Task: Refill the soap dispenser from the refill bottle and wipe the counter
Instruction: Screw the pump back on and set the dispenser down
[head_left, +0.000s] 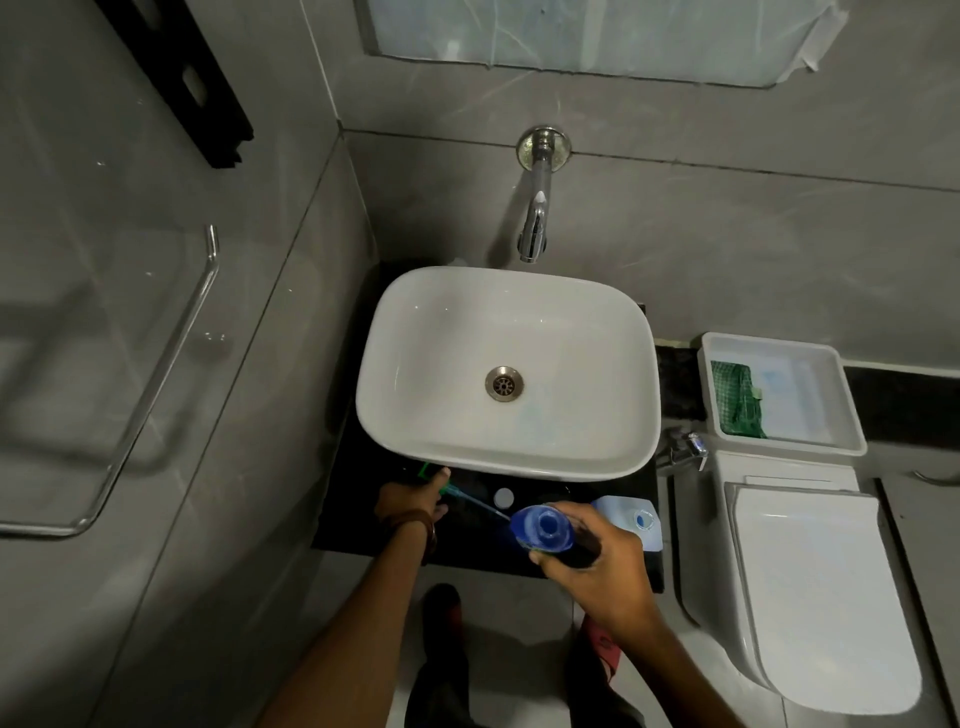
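Blue soap dispenser (543, 529) in right hand (592, 566); just beyond it, white refill bottle (631, 514) with blue mouth. Green pump head (432, 474) at left hand (410, 501). Black counter (358, 519), white basin (506, 371). Green checked cloth (735, 400), white tray (779, 395).

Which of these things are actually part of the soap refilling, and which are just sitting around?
Part of the job:
blue soap dispenser, held in the right hand
pump with its tube, held in the left hand
white refill bottle
small white cap
black counter

Just lying about:
sink
tap
toilet
white tray with green cloth
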